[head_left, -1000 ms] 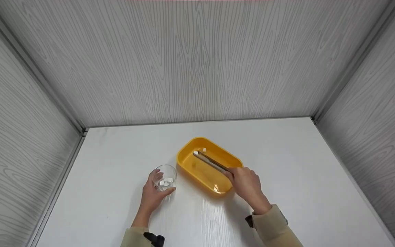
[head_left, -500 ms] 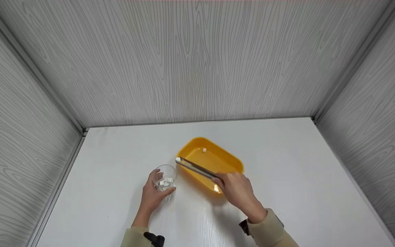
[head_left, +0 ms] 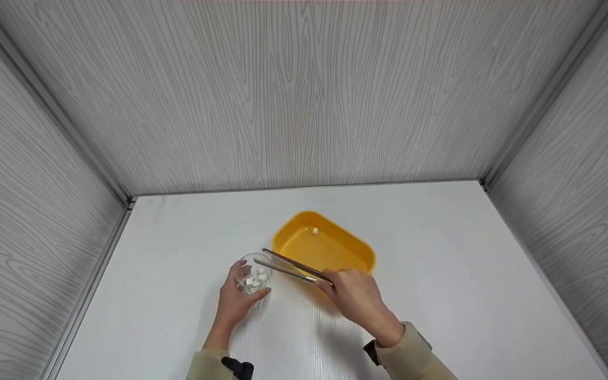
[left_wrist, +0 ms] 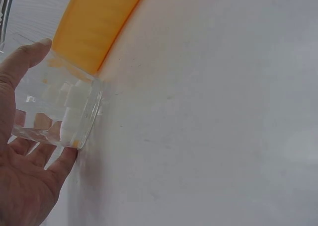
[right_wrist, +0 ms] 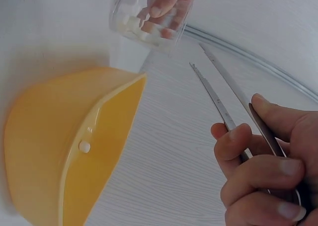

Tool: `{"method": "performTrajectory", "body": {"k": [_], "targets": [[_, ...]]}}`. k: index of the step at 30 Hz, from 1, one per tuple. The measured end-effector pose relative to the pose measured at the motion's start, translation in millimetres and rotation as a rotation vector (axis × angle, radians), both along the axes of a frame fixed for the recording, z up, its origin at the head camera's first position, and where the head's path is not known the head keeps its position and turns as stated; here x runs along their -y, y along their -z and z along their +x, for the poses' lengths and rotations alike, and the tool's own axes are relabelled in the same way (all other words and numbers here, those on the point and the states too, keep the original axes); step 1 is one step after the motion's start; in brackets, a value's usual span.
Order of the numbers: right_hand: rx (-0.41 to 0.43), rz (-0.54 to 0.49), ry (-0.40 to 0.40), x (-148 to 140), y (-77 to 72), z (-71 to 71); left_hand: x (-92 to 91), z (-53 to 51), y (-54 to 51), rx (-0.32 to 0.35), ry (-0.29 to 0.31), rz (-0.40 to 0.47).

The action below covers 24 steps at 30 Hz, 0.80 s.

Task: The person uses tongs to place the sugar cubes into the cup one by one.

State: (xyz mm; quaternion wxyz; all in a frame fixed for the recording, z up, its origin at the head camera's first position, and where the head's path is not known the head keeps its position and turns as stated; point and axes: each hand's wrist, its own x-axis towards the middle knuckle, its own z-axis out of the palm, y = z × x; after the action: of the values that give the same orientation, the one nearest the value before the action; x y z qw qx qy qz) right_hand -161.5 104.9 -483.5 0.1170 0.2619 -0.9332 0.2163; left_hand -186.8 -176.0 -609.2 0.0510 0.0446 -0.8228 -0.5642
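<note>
My left hand (head_left: pixel 234 302) curls its fingers and thumb round a clear glass (left_wrist: pixel 42 92) that stands on the table. Several white cubes (head_left: pixel 256 280) lie at the bottom of the glass. In my right hand (head_left: pixel 355 296) I grip metal tongs (head_left: pixel 296 267). Their arms are spread, with nothing between the tips, which are over the glass's rim in the head view. Beneath the tongs and to the right of the glass sits a yellow tray (head_left: pixel 359 245). One white cube (right_wrist: pixel 84 146) lies inside the tray, near its far end.
The white table (head_left: pixel 441 253) extends round the tray and glass. Grey wood-grain panels (head_left: pixel 304 95) rise at the back and on both sides. A dark strap with a device (head_left: pixel 238 368) sits at the left wrist.
My right hand has carried a white cube in the tongs leftward from the tray to the glass. The tongs have spread, and the cube is now in the glass. My left hand has stayed put.
</note>
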Motion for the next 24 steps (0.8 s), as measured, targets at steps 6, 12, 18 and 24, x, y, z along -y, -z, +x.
{"method": "performTrajectory", "body": {"k": [6,12,18,24], "targets": [[0.047,-0.005,0.038,-8,0.5,-1.9,-0.2,0.6,0.4,-0.019,-0.005,-0.01],[0.061,-0.01,0.09,-18,3.9,-7.7,0.1,0.2,0.7,-0.008,-0.007,-0.007],[0.045,0.019,0.167,-27,10.7,-15.0,0.2,0.1,0.5,-0.009,-0.008,-0.008],[0.058,0.053,0.236,-35,22.5,-23.5,-0.6,0.0,1.5,-0.012,-0.017,-0.009]]}}
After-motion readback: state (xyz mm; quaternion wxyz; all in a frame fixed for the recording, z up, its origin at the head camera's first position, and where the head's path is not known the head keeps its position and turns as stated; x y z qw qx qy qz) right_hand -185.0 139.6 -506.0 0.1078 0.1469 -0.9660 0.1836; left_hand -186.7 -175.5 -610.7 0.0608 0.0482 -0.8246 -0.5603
